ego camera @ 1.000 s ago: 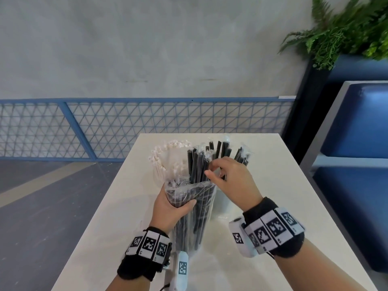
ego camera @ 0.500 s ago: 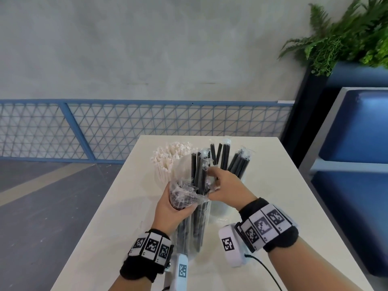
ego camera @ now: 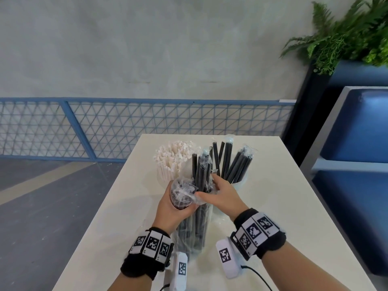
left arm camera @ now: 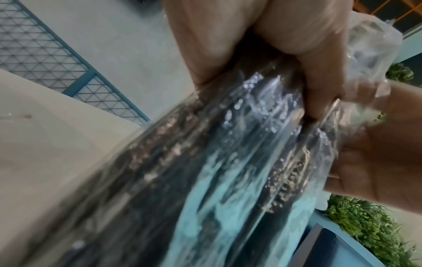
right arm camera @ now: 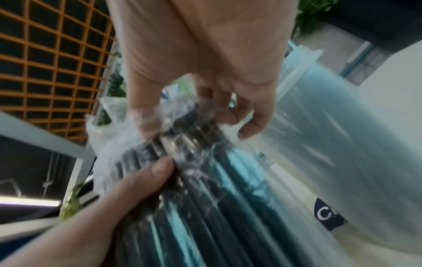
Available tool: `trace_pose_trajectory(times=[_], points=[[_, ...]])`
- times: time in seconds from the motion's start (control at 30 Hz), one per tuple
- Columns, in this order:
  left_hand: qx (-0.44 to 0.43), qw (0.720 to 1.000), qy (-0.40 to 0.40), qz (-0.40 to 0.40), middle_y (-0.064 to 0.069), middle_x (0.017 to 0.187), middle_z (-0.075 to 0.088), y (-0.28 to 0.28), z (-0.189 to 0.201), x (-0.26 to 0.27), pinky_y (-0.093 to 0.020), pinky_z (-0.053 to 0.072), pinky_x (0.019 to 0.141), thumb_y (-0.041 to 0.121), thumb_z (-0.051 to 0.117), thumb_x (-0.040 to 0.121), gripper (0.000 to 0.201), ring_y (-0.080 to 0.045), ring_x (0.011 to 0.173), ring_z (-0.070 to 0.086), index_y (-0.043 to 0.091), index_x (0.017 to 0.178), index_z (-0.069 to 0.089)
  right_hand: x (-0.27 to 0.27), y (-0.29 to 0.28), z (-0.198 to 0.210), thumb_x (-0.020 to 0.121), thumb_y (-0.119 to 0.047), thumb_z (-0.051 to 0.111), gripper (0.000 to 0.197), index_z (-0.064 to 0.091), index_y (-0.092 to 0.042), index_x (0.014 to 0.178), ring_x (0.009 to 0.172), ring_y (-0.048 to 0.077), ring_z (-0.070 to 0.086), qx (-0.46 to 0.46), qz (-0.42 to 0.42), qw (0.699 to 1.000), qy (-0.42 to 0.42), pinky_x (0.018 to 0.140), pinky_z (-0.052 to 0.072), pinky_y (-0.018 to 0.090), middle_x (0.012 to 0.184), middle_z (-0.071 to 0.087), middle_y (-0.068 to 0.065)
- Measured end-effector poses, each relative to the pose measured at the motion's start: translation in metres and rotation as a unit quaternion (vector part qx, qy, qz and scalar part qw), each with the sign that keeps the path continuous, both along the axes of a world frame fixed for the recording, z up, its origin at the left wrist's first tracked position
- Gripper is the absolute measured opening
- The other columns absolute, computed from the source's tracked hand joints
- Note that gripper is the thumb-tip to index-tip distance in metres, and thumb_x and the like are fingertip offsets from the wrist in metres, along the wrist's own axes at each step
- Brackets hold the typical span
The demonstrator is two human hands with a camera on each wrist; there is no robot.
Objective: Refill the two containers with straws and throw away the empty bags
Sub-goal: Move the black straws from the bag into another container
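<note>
Our left hand (ego camera: pixel 170 208) grips the bag of black straws (ego camera: pixel 194 223) upright over the bench (ego camera: pixel 294 206), steadying it while our right hand (ego camera: pixel 218 195) pinches a cluster for the container (ego camera: pixel 239 185).

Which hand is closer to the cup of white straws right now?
Left. The left hand grips the bag of black straws just in front of the white straws; the right hand is farther right, pulling black straws.
</note>
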State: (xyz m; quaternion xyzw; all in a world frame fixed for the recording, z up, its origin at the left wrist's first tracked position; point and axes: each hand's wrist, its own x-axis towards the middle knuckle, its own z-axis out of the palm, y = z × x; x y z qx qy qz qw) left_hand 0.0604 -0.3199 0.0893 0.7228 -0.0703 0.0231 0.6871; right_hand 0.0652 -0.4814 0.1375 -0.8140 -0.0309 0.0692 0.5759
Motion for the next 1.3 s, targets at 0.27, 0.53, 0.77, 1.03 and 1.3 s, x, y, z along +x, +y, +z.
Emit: trace_pose_trajectory(times=[0.27, 0.53, 0.77, 1.03, 1.3], points=[[0.007, 1.0, 0.011, 0.006, 0.002, 0.11, 0.069, 0.002, -0.003, 0.004, -0.026, 0.052, 0.088, 0.008, 0.083, 0.064, 0.065, -0.01, 0.105, 0.065, 0.021, 0.12, 0.053, -0.003, 0.013, -0.013, 0.076, -0.016, 0.067, 0.048, 0.044, -0.032, 0.114, 0.102, 0.004, 0.055, 0.029, -0.074, 0.995, -0.057, 0.089, 0.044, 0.015, 0.102, 0.058, -0.019], [0.012, 1.0, 0.01, -0.003, 0.006, 0.102, 0.069, 0.001, -0.002, 0.004, -0.013, 0.051, 0.074, -0.006, 0.079, 0.065, 0.06, -0.001, 0.092, 0.067, 0.021, 0.113, 0.055, 0.001, 0.007, -0.015, 0.078, -0.015, 0.071, 0.029, 0.058, -0.037, 0.092, 0.088, -0.004, 0.061, 0.055, -0.072, 0.993, -0.072, 0.077, 0.048, 0.011, 0.094, 0.065, -0.008], [0.032, 0.999, 0.018, 0.019, 0.006, 0.114, 0.068, 0.002, -0.005, 0.009, -0.032, 0.051, 0.094, 0.037, 0.086, 0.052, 0.083, -0.008, 0.107, 0.064, 0.021, 0.126, 0.051, 0.002, 0.009, -0.004, 0.081, -0.033, 0.067, 0.017, 0.057, -0.025, 0.093, 0.102, 0.021, 0.049, -0.035, -0.138, 0.981, -0.133, 0.092, 0.042, 0.031, 0.101, 0.047, 0.0], [0.044, 0.997, 0.038, 0.047, 0.006, 0.117, 0.067, 0.001, -0.008, 0.015, -0.036, 0.049, 0.099, 0.028, 0.086, 0.056, 0.082, -0.008, 0.109, 0.062, 0.02, 0.129, 0.05, 0.013, -0.003, 0.055, 0.08, -0.027, 0.069, 0.011, 0.062, -0.034, 0.084, 0.098, 0.019, 0.06, 0.117, -0.149, 0.96, -0.206, 0.096, 0.047, 0.046, 0.09, 0.065, -0.005], [0.036, 0.998, 0.03, 0.044, 0.004, 0.112, 0.068, 0.002, -0.009, 0.016, -0.024, 0.051, 0.09, 0.007, 0.083, 0.064, 0.067, -0.004, 0.101, 0.065, 0.019, 0.123, 0.053, 0.018, -0.015, 0.037, 0.064, -0.022, 0.082, 0.061, 0.053, -0.032, 0.117, 0.112, 0.011, 0.06, 0.161, 0.025, 0.983, -0.085, 0.098, 0.046, 0.031, 0.119, 0.065, -0.006]])
